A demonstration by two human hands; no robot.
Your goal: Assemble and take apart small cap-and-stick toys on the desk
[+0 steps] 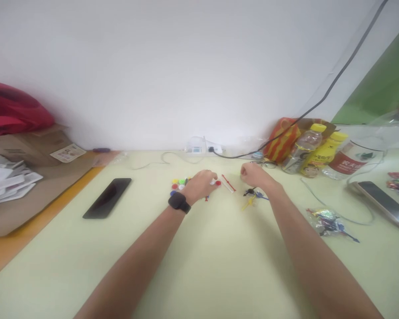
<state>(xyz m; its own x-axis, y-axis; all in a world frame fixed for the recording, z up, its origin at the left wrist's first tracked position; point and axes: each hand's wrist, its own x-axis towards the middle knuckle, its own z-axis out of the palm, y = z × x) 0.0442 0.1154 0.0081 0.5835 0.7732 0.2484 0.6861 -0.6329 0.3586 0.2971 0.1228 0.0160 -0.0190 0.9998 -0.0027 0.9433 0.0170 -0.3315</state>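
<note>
My left hand [201, 185], with a black watch [178, 201] on its wrist, is closed in a pinch. A small red disc [218, 182] shows between its thumb and forefinger, with something white beside it. Several coloured plastic discs [175, 186] lie partly behind this hand. A thin red and white strip [228, 183] rests between my two hands. My right hand [254, 174] is curled shut over the table, its fingertips turned away, so anything in them is hidden. Just below it lie thin plastic pieces [250, 199] in black, blue and yellow.
A dark phone [107, 198] lies left. On the right are a clear bag of coloured pieces [330, 221], another phone [384, 204], bottles [322, 155] and an orange bag [282, 139]. A black cable [332, 86] runs down to a power strip [196, 145] by the wall.
</note>
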